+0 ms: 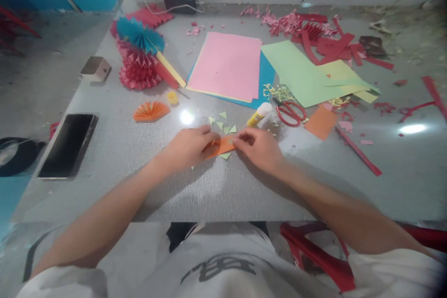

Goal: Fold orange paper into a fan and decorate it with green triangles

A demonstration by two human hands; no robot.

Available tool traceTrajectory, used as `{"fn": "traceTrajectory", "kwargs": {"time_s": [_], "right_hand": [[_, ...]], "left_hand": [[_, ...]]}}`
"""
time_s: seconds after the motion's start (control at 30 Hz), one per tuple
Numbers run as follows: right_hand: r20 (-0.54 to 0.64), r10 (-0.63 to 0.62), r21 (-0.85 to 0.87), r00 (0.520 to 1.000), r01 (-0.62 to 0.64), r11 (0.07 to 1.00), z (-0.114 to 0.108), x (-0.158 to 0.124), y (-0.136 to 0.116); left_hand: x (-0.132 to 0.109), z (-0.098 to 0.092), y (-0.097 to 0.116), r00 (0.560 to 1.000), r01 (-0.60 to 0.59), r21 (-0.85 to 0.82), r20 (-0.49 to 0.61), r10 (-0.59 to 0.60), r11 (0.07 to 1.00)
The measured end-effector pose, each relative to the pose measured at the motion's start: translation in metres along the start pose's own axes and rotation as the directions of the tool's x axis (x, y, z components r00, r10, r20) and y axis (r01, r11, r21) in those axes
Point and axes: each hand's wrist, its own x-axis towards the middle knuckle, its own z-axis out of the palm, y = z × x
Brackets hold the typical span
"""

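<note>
A folded-looking orange paper strip (pixel 225 145) lies low over the table between my two hands. My left hand (pixel 190 148) is closed on its left end, the fingers bent over the paper. At the right end, my right hand (pixel 263 149) pinches the strip between thumb and fingers. Small light green paper triangles (pixel 226 155) lie around the strip, several beyond it and one at its near edge. Just past my right hand is a yellow glue stick (pixel 259 114) with a white end. Whether a triangle sits under my right fingertips is hard to make out.
Red-handled scissors (pixel 291 114) lie beyond my right hand, near an orange paper piece (pixel 321 122). Farther back are pink sheets (pixel 226 65), green paper (pixel 296 72) and red scraps (pixel 331 49). On the left are an orange paper fan (pixel 151 111), a yellow cap (pixel 172 98) and a phone (pixel 68 145).
</note>
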Motion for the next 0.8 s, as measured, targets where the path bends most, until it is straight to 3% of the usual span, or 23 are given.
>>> {"fn": "traceTrajectory", "kwargs": {"time_s": [0.23, 0.67, 0.8], "right_hand": [[-0.041, -0.028, -0.108, 0.999, 0.024, 0.994, 0.005, 0.0, 0.0], [-0.093, -0.027, -0.256, 0.995, 0.003, 0.967, 0.011, 0.001, -0.002], [-0.12, 0.01, -0.212, 0.993, -0.035, 0.977, 0.009, 0.003, 0.001]], "left_hand": [[0.002, -0.005, 0.003, 0.999, 0.009, 0.036, 0.052, -0.011, 0.999], [0.001, -0.003, 0.002, 0.999, -0.004, 0.03, 0.043, 0.003, 1.0], [0.001, -0.002, 0.001, 0.999, -0.005, 0.036, 0.037, 0.004, 0.999]]}}
